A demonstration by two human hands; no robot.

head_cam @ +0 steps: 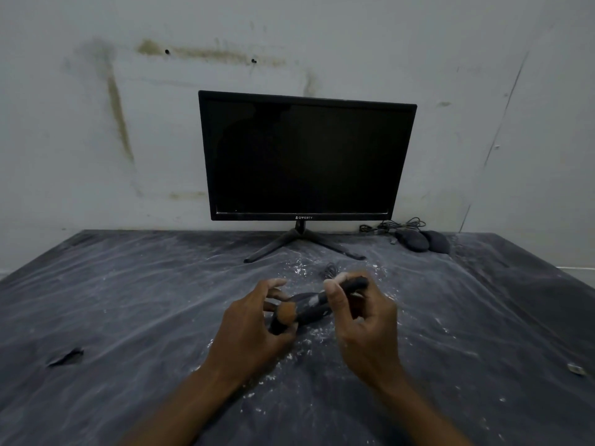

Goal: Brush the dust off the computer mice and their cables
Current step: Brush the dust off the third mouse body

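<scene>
Brushing mouse (306, 309) between fingers (273, 284)

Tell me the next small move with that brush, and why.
Probably sweep the brush head along the mouse toward its cable. The right hand grips the handle, its bristles sit on the mouse's near end, and the left hand steadies the mouse. White dust lies on the table around it.
</scene>
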